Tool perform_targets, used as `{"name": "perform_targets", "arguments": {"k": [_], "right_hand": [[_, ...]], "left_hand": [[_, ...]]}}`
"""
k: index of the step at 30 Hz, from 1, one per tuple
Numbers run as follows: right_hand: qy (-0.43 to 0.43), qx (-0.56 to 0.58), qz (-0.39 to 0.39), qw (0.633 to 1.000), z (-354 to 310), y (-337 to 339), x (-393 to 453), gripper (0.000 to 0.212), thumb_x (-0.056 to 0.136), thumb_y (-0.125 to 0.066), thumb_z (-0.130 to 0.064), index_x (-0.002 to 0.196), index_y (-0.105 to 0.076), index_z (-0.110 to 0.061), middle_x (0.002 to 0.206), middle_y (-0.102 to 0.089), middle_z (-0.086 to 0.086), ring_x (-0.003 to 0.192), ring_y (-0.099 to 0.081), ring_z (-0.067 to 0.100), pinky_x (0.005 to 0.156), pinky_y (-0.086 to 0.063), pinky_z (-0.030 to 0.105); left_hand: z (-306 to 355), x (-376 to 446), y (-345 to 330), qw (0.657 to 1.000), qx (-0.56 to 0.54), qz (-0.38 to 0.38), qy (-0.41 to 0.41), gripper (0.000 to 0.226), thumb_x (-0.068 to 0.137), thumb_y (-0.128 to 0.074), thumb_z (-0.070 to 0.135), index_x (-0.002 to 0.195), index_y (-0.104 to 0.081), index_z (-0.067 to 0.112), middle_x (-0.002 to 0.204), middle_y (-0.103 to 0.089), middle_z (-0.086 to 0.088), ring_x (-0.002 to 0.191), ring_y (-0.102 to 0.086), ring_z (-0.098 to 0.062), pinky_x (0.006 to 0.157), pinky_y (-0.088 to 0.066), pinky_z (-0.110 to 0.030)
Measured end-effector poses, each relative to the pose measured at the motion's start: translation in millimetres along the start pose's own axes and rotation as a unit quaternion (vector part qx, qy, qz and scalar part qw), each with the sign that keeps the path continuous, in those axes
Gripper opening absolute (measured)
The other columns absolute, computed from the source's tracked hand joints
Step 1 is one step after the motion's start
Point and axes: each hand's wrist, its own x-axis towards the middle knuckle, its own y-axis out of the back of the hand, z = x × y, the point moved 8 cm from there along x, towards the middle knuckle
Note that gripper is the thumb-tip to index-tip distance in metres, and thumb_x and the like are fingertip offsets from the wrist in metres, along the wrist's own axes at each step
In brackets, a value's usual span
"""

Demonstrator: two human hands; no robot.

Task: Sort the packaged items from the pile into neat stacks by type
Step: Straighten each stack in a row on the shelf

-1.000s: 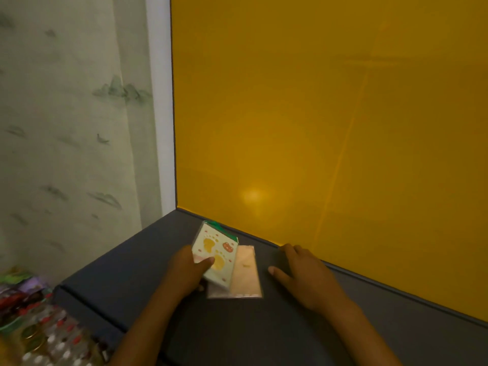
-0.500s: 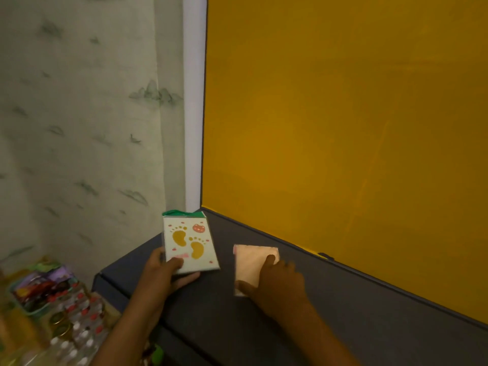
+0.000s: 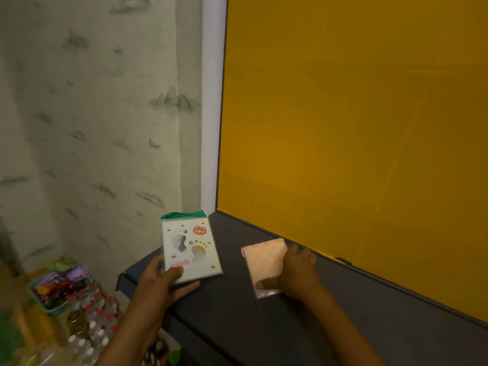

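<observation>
My left hand (image 3: 161, 282) grips a white packet with footprint pictures and a green top (image 3: 190, 249), thumb on its front, holding it above the left end of the dark grey table (image 3: 227, 320). A pale pink packet in clear wrap (image 3: 264, 262) lies flat on the table to the right, close to the yellow board. My right hand (image 3: 295, 272) rests on the pink packet's right side, thumb across its lower edge and fingers over its far edge.
A tall yellow board (image 3: 353, 143) stands along the table's back edge. Beyond the table's left end, lower down, sit a teal basket of colourful packets (image 3: 56, 289) and several small red-capped bottles (image 3: 91, 315). Patterned wallpaper (image 3: 92, 128) covers the left wall.
My left hand lifted the footprint packet off the pink packet and carried it left. My right hand moved onto the pink packet and turned it slightly. The camera swung left.
</observation>
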Motion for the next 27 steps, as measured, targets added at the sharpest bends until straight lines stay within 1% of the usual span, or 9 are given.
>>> {"name": "perform_targets", "arguments": {"k": [4,6,8,10,12,15,19,23,27], "right_hand": [[0.003,0.147,0.049,0.988,16.3,14.9,1.4,0.093,0.066,-0.084,-0.04,0.139,-0.032,-0.014,0.141,-0.046,0.009,0.13,-0.042,0.03,0.099,-0.043,0.038],[0.011,0.201,0.043,0.979,28.1,17.9,-2.6,0.074,0.077,-0.078,-0.025,0.137,-0.035,-0.015,0.136,-0.051,0.008,0.122,-0.051,0.026,0.088,-0.044,0.03],[0.019,0.251,0.036,0.967,41.5,18.7,-8.0,0.057,0.086,-0.068,-0.017,0.135,-0.04,-0.021,0.134,-0.053,0.007,0.115,-0.054,0.024,0.089,-0.047,0.032],[0.023,0.321,0.03,0.946,54.2,17.9,-16.2,0.042,0.089,-0.059,-0.009,0.125,-0.049,-0.028,0.129,-0.054,0.004,0.109,-0.056,0.022,0.092,-0.052,0.041],[0.011,0.395,0.017,0.918,66.2,17.0,-26.0,0.038,0.09,-0.051,0.0,0.115,-0.055,-0.028,0.125,-0.054,0.004,0.105,-0.059,0.024,0.086,-0.055,0.044],[0.006,0.454,0.011,0.891,82.0,27.2,-46.6,0.039,0.091,-0.043,0.004,0.114,-0.058,-0.023,0.121,-0.056,0.003,0.098,-0.06,0.018,0.067,-0.052,0.025],[0.006,0.527,0.023,0.849,108.0,42.1,-76.8,0.036,0.093,-0.043,0.005,0.118,-0.06,-0.015,0.112,-0.059,-0.001,0.092,-0.061,0.015,0.058,-0.053,0.018],[0.017,0.581,0.085,0.809,152.9,56.2,-116.8,0.035,0.093,-0.048,0.007,0.117,-0.062,-0.014,0.108,-0.067,0.003,0.083,-0.069,0.008,0.063,-0.056,0.022],[0.027,0.629,0.146,0.763,202.1,72.4,-166.0,0.033,0.092,-0.054,0.005,0.116,-0.064,-0.015,0.112,-0.069,0.006,0.091,-0.07,0.012,0.069,-0.059,0.027]], "left_hand": [[-1.1,-2.6,0.1,1.0,0.008,-0.004,0.016,0.043,0.091,-0.053,0.0,0.13,-0.045,0.015,0.129,-0.052,-0.015,0.106,-0.059,-0.038,0.059,-0.061,-0.038],[-1.7,-4.5,-4.4,1.0,0.003,-0.014,0.02,0.04,0.09,-0.053,0.0,0.127,-0.046,0.015,0.123,-0.055,-0.015,0.102,-0.06,-0.036,0.057,-0.061,-0.036],[-4.5,-6.6,-9.5,0.999,-0.008,-0.021,0.028,0.043,0.09,-0.053,-0.001,0.129,-0.046,0.015,0.117,-0.057,-0.014,0.102,-0.059,-0.035,0.058,-0.061,-0.037],[-8.7,-8.9,-15.7,0.999,-0.013,-0.028,0.034,0.043,0.089,-0.054,-0.001,0.129,-0.047,0.015,0.118,-0.057,-0.014,0.104,-0.059,-0.035,0.059,-0.061,-0.037],[-13.1,-13.3,-24.7,0.999,-0.005,-0.038,0.037,0.039,0.089,-0.055,0.0,0.124,-0.05,0.016,0.122,-0.056,-0.014,0.105,-0.059,-0.035,0.06,-0.061,-0.037],[-21.1,-24.1,-43.9,0.998,0.01,-0.049,0.033,0.033,0.089,-0.055,0.002,0.118,-0.052,0.017,0.12,-0.057,-0.012,0.103,-0.059,-0.032,0.06,-0.061,-0.036],[-29.4,-43.8,-70.9,0.997,0.026,-0.067,0.022,0.032,0.089,-0.055,0.002,0.119,-0.052,0.013,0.117,-0.058,-0.012,0.102,-0.06,-0.032,0.058,-0.061,-0.033],[-41.4,-75.9,-101.6,0.995,0.055,-0.085,0.003,0.027,0.089,-0.058,0.007,0.113,-0.053,0.018,0.107,-0.062,-0.008,0.097,-0.062,-0.027,0.058,-0.06,-0.03],[-58.3,-119.3,-136.0,0.991,0.069,-0.116,-0.008,0.025,0.088,-0.06,0.009,0.111,-0.056,0.018,0.104,-0.067,-0.004,0.093,-0.065,-0.022,0.063,-0.06,-0.029]]}}
